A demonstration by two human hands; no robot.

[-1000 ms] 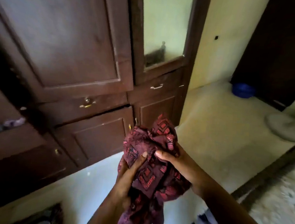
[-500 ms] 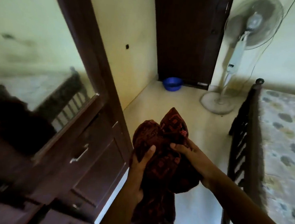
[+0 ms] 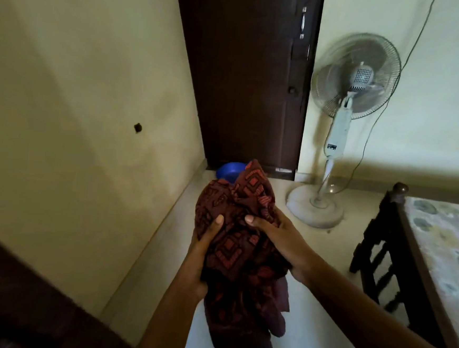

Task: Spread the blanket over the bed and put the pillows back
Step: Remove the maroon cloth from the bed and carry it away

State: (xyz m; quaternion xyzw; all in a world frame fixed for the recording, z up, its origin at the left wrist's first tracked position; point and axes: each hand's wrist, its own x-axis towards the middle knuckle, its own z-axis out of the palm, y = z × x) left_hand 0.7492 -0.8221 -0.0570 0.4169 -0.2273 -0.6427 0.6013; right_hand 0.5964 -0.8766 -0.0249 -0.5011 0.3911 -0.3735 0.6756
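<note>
Spreading has not begun — we hold the bunched maroon blanket [image 3: 234,237] above the floor [image 3: 326,253], left hand [image 3: 201,256] curled round its side, right hand [image 3: 279,241] clasped over its top. The bed [image 3: 448,246] waits to our right, uncovered where it shows — no pillows in view.

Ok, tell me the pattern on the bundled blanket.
The blanket is dark maroon with red geometric squares; head view shows it best.

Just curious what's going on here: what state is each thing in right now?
blanket: bunched up, held off the floor.
left hand: grips the blanket.
right hand: grips the blanket.
door: closed.
fan: standing upright.
bed: visible mattress not yet covered.
</note>
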